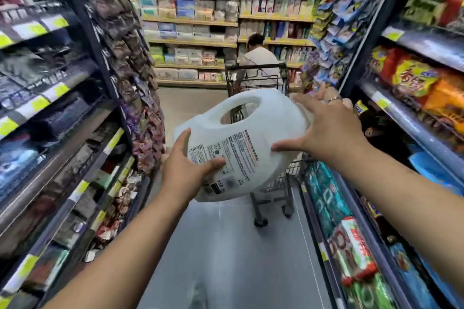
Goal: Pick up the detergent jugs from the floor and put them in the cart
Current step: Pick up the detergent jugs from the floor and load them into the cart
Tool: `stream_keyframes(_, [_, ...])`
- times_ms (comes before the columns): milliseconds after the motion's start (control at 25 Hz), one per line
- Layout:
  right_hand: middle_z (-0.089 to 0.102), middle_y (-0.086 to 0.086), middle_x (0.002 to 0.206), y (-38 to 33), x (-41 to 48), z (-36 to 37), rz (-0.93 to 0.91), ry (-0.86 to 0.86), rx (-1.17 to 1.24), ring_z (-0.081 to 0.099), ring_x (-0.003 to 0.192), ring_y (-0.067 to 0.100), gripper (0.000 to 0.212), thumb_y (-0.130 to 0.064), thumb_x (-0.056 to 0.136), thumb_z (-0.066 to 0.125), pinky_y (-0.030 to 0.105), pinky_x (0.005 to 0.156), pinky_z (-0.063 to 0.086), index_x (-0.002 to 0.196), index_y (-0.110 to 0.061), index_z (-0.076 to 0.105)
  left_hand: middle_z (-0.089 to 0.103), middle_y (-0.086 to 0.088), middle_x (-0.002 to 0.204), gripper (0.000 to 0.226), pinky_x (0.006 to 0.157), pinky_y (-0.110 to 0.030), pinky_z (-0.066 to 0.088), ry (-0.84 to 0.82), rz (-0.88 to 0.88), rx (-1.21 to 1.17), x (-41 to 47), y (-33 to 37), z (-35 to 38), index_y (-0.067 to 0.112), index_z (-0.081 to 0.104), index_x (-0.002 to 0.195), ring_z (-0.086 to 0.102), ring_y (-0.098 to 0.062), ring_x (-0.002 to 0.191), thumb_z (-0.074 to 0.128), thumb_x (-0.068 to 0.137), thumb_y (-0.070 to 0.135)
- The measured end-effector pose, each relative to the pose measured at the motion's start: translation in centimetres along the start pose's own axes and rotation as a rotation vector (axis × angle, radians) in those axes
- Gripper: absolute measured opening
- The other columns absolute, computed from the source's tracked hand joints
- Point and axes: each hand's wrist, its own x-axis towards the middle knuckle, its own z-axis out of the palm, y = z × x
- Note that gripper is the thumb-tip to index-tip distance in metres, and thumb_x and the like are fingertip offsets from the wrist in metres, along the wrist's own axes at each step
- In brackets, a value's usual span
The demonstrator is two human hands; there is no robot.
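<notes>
Shelves (50, 98) flank cart (283, 178); person (259, 60) beyond it.

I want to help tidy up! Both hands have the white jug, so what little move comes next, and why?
Probably ease the jug forward over the cart: the left hand and right hand hold it tilted, with the cart just ahead.

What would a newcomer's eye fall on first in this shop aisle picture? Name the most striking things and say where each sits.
First comes the big white detergent jug, tilted at the centre and carried between the left hand at its lower end and the right hand on its upper side. Just behind it stands the wire cart, and bright snack packets fill the shelves on the right.
</notes>
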Motion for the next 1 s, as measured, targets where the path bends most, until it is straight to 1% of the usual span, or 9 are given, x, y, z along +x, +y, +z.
stream_keyframes(80, [0.042, 0.008, 0.130, 1.8, 5.3, 3.5, 0.061, -0.001, 0.032, 0.038, 0.121, 0.034, 0.112, -0.077, 0.042, 0.076, 0.041, 0.106, 0.034, 0.142, -0.038, 0.043, 0.058, 0.005, 0.134, 0.106, 0.102, -0.035, 0.049, -0.063, -0.027, 0.031, 6.9, -1.7, 1.9, 0.024, 0.038, 0.149, 0.060, -0.013, 0.115, 0.093, 0.060, 0.014])
stream_keyframes(160, [0.043, 0.008, 0.129, 3.3, 10.3, 6.7, 0.106, 0.012, 0.057, 0.040, 0.120, 0.035, 0.115, -0.078, 0.040, 0.075, 0.041, 0.106, 0.036, 0.142, -0.038, 0.042, 0.059, 0.003, 0.134, 0.111, 0.101, -0.042, 0.051, -0.099, -0.044, 0.076, 13.5, -3.3, 3.6, 0.036, 0.039, 0.147, 0.062, -0.017, 0.115, 0.096, 0.052, 0.028])
stream_keyframes(280, [0.044, 0.004, 0.123, 5.4, 17.5, 11.1, 0.197, 0.020, 0.071, 0.041, 0.116, 0.032, 0.113, -0.073, 0.042, 0.079, 0.039, 0.103, 0.035, 0.142, -0.037, 0.042, 0.054, -0.002, 0.133, 0.116, 0.104, -0.043, 0.049, -0.142, -0.082, 0.188, 23.1, -4.8, 6.6, 0.049, 0.037, 0.142, 0.058, -0.022, 0.116, 0.090, 0.039, 0.048])
stream_keyframes(400, [0.042, 0.003, 0.121, 7.9, 23.0, 13.9, 0.300, 0.019, 0.084, 0.042, 0.114, 0.031, 0.112, -0.070, 0.043, 0.082, 0.039, 0.101, 0.036, 0.143, -0.038, 0.040, 0.053, -0.006, 0.127, 0.115, 0.105, -0.046, 0.047, -0.207, -0.113, 0.299, 31.0, -5.4, 10.1, 0.055, 0.036, 0.140, 0.055, -0.028, 0.116, 0.087, 0.036, 0.057])
stream_keyframes(480, [0.042, 0.002, 0.121, 10.0, 26.1, 15.5, 0.350, 0.025, 0.101, 0.041, 0.114, 0.030, 0.112, -0.069, 0.044, 0.082, 0.037, 0.098, 0.036, 0.142, -0.040, 0.040, 0.046, -0.006, 0.123, 0.111, 0.107, -0.048, 0.045, -0.254, -0.116, 0.322, 35.2, -5.6, 12.7, 0.054, 0.037, 0.140, 0.052, -0.031, 0.117, 0.091, 0.043, 0.053])
stream_keyframes(600, [0.043, 0.003, 0.121, 14.1, 30.9, 18.3, 0.412, 0.037, 0.130, 0.040, 0.115, 0.030, 0.107, -0.066, 0.045, 0.085, 0.036, 0.096, 0.036, 0.140, -0.044, 0.042, 0.038, -0.004, 0.119, 0.099, 0.110, -0.041, 0.041, -0.292, -0.118, 0.347, 41.1, -6.7, 17.6, 0.049, 0.041, 0.142, 0.047, -0.031, 0.122, 0.092, 0.058, 0.041])
stream_keyframes(800, [0.035, -0.004, 0.112, 21.0, 37.0, 22.8, 0.518, 0.016, 0.135, 0.036, 0.111, 0.029, 0.105, -0.065, 0.044, 0.085, 0.031, 0.091, 0.032, 0.139, -0.040, 0.046, 0.042, -0.006, 0.119, 0.100, 0.103, -0.049, 0.048, -0.346, -0.149, 0.373, 49.0, -9.2, 25.0, 0.053, 0.046, 0.135, 0.052, -0.034, 0.116, 0.094, 0.048, 0.044])
stream_keyframes(920, [0.038, 0.000, 0.119, 24.6, 39.8, 25.5, 0.613, -0.014, 0.152, 0.036, 0.115, 0.030, 0.105, -0.063, 0.044, 0.086, 0.036, 0.098, 0.037, 0.139, -0.039, 0.047, 0.042, -0.006, 0.118, 0.098, 0.104, -0.047, 0.048, -0.403, -0.170, 0.447, 53.4, -10.5, 29.2, 0.052, 0.046, 0.135, 0.050, -0.034, 0.118, 0.095, 0.051, 0.041])
stream_keyframes(1000, [0.041, 0.002, 0.123, 26.4, 41.5, 27.3, 0.695, -0.032, 0.169, 0.037, 0.117, 0.030, 0.106, -0.063, 0.045, 0.086, 0.038, 0.097, 0.040, 0.140, -0.039, 0.046, 0.044, -0.007, 0.120, 0.097, 0.103, -0.045, 0.048, -0.449, -0.167, 0.490, 56.1, -11.0, 31.7, 0.053, 0.047, 0.134, 0.050, -0.032, 0.118, 0.095, 0.050, 0.043])
